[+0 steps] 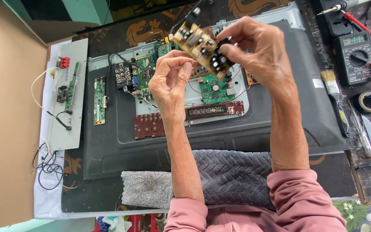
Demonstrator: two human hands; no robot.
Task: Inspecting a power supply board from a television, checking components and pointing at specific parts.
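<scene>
From the head camera, both hands are raised above the opened back of a flat-screen television (280,124) that lies face down on the tabletop (368,180). The right hand (260,53) pinches the lower right end of a small tan circuit board (198,45), thumb and fingertips closed on the black components there. The left hand (172,81) has its fingers curled inward, thumb and forefinger pressed against the board's lower edge, so the board is held tilted in the air between the two hands, near the 12 o'clock part of the view. Directly below the board, inside the television, sits a green main board (213,88), with a long dark red strip board (190,118) just toward 6 o'clock from it. At 9 o'clock from the hands a grey metal plate (63,124) carries a narrow green strip and a red connector, with loose wires (48,167) trailing off it. Toward 3 o'clock lie a multimeter (357,56), a paintbrush (335,92), a roll of tape (369,102) and some hand tools. A grey knitted cloth (232,176) lies at 6 o'clock, under the forearms in pink sleeves (301,202).
</scene>
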